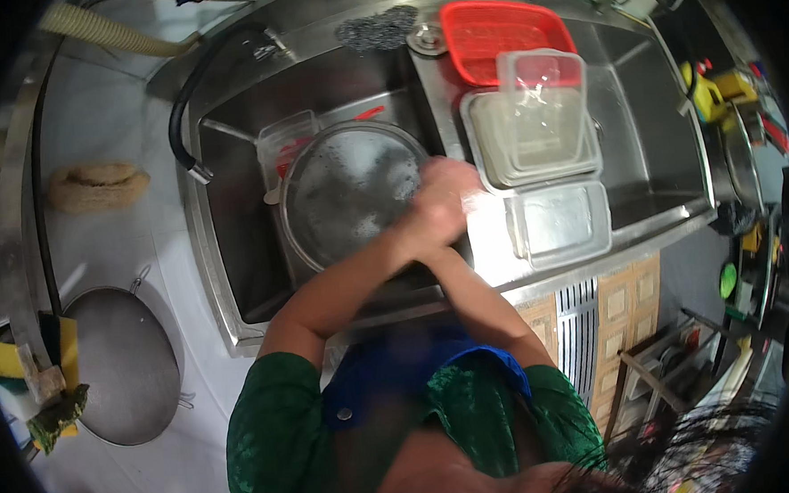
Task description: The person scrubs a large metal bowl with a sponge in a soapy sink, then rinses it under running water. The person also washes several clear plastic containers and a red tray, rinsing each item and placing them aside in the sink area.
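Note:
Both my hands come together at the right rim of a round metal pot [358, 188] in the left sink basin. My left hand [437, 211] is blurred, and its forearm crosses in front of my right wrist. My right hand [454, 174] overlaps it closely, so their outlines are hard to separate. Whether either one holds something cannot be made out. Cloudy, foamy liquid shows inside the pot. Behind the pot's left side, a clear plastic container [288, 131] with red items lies in the basin. Beside my hands, on the divider, rests a translucent rectangular container [561, 226].
Stacked translucent containers [529, 139] and a red plastic basket [507, 36] straddle the divider and right basin [635, 120]. A metal scouring pad [378, 28] lies behind. A black hose faucet [183, 117] arches at left. A large strainer [130, 367] lies on the left.

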`<state>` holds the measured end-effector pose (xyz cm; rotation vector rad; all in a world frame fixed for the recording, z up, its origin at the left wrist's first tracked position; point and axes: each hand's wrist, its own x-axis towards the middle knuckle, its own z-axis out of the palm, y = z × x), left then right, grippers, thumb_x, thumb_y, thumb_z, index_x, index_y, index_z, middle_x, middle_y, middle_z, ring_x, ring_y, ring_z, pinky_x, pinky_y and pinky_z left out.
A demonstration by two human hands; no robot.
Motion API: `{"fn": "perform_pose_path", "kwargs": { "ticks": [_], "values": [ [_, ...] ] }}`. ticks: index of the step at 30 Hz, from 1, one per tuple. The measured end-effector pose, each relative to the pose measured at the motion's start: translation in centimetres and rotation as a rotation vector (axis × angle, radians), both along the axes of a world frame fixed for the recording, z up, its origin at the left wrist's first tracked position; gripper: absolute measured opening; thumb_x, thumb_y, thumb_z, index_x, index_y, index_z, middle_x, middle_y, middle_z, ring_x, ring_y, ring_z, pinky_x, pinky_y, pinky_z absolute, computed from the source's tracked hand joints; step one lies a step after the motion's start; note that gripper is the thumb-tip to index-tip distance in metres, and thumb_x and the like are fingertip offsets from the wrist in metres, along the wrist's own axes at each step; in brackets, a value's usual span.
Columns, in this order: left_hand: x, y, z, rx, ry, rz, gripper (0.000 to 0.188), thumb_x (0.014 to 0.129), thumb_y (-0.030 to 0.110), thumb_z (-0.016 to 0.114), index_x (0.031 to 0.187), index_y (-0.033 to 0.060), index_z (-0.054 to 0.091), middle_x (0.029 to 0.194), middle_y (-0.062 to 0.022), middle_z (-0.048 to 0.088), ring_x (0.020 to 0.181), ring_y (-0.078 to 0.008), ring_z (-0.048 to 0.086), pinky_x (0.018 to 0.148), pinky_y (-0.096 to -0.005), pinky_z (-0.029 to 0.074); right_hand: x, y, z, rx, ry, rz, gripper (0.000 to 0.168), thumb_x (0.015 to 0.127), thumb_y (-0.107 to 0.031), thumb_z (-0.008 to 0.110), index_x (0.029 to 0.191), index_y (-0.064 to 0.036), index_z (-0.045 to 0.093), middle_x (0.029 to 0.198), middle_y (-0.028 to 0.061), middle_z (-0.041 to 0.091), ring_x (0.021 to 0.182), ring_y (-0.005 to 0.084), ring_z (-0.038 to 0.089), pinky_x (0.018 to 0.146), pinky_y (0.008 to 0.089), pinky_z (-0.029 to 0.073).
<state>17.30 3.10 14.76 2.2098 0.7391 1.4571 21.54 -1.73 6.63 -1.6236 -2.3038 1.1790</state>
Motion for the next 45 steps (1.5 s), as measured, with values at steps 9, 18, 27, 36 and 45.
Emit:
{"fn": "perform_pose_path", "kwargs": {
  "ticks": [9,18,27,36,45],
  "values": [
    [-32.2,5.8,-18.1,-0.711,0.761,1.128,0.035,0.082,0.006,0.050,0.117,0.0099,0.050,0.127,-0.0142,0.042,0.124,-0.0346,0.030,0.095,-0.0514,0.035,-1.1,-0.3,-1.8,-0.080,-0.031,0.083,0.029,0.072,-0.011,0.053,0.098,-0.016,0.064,0.096,0.0130,0.061,0.091,0.0313,0.058,0.080,0.0421,0.046],
    [-38.0,8.3,-22.0,-0.793,0.599,0.928,0.018,0.085,0.009,0.051,0.103,0.0082,0.054,0.111,-0.0083,0.050,0.105,-0.0219,0.045,0.084,-0.0389,0.042,-1.2,0.6,-2.1,-0.046,0.022,0.065,0.032,0.067,-0.009,0.056,0.097,-0.012,0.064,0.090,0.0148,0.058,0.087,0.0318,0.058,0.076,0.0414,0.047],
    [-32.1,0.6,-8.9,-1.052,-0.091,0.409,0.009,0.087,0.010,0.051,0.095,0.0046,0.053,0.077,0.0008,0.053,0.070,-0.0078,0.050,0.066,-0.0227,0.042,-1.1,1.4,-2.7,0.213,0.130,-0.327,0.027,0.066,-0.005,0.060,0.093,-0.011,0.062,0.084,0.0134,0.058,0.081,0.0322,0.057,0.071,0.0410,0.047],
    [-23.3,-3.7,-18.5,-1.294,0.229,0.021,0.015,0.085,0.018,0.059,0.095,0.0066,0.057,0.074,0.0001,0.052,0.065,-0.0080,0.047,0.062,-0.0226,0.042,-6.1,7.2,0.2,0.593,0.128,-0.215,0.029,0.062,-0.003,0.060,0.090,-0.010,0.063,0.079,0.0095,0.055,0.079,0.0290,0.055,0.067,0.0370,0.047],
    [-19.2,-2.2,-22.7,-0.805,0.211,0.601,0.059,0.074,0.038,0.068,0.124,0.0157,0.046,0.122,-0.0125,0.047,0.121,-0.0336,0.031,0.097,-0.0503,0.023,-6.1,7.5,-18.0,-0.038,-0.391,0.232,0.026,0.077,-0.014,0.054,0.101,-0.011,0.061,0.093,0.0129,0.063,0.089,0.0293,0.061,0.076,0.0405,0.048]
  ]
}}
